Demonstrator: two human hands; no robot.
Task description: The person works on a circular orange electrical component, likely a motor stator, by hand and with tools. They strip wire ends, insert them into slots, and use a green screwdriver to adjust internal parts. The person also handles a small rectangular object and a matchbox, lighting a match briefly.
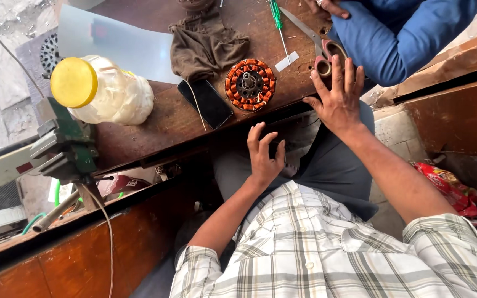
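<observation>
Bench edge (pixel 155 149) runs diagonally; below it a dark gap over the lap. Left hand (pixel 263 157) is held in that gap, fingers loosely curled near a small dark object; whether it is gripped cannot be told. Right hand (pixel 338 99) is raised at the bench corner, fingers spread wide, nothing held. Scissors (pixel 318 52) lie just beyond its fingertips. Copper-wound stator (pixel 250 84) rests on the bench, left of the right hand, apart from it. Phone (pixel 208 103) and yellow-lidded jar (pixel 103 91) crowd the bench leftward.
</observation>
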